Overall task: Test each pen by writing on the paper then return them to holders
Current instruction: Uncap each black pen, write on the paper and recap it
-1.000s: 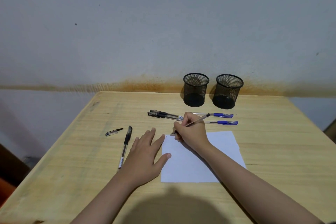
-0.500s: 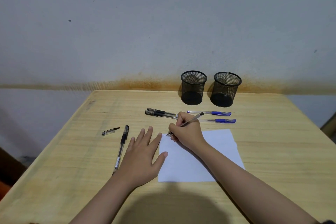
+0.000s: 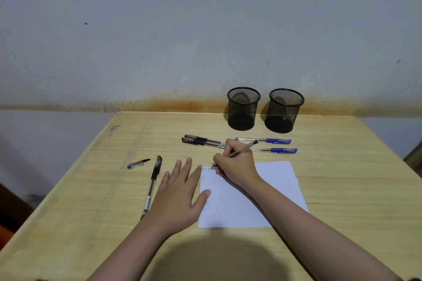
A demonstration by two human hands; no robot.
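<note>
- Right hand (image 3: 237,166) is pinching an uncapped clear pen (image 3: 239,151), fingers curled round the barrel, tip touching the top-left corner of the paper (image 3: 242,203).
- A few faint marks are showing on the sheet just left of the tip; can't read them.
- Left hand (image 3: 180,191) is lying flat, fingers straight and spread, holding nothing. Its thumb is resting on the paper's left edge; the rest of the hand is sitting on the table (image 3: 91,201).
- Paper is lying under the right wrist and forearm, between the two arms.
- Loose pen cap (image 3: 138,163) is sitting well left of the grip, past the left hand.
- Capped black pen (image 3: 152,186) is lying just beside the left hand's little-finger side, running toward the near edge.
- Two more black pens (image 3: 201,140) are lying side by side just beyond the grip, to its left.
- Two blue pens (image 3: 274,145) are lying beyond the grip to its right, roughly parallel, the nearer one partly hidden by the gripped pen.
- Two black mesh holders (image 3: 265,109) are standing upright beyond the blue pens, against the wall, near each other but apart; no pens sticking out.
</note>
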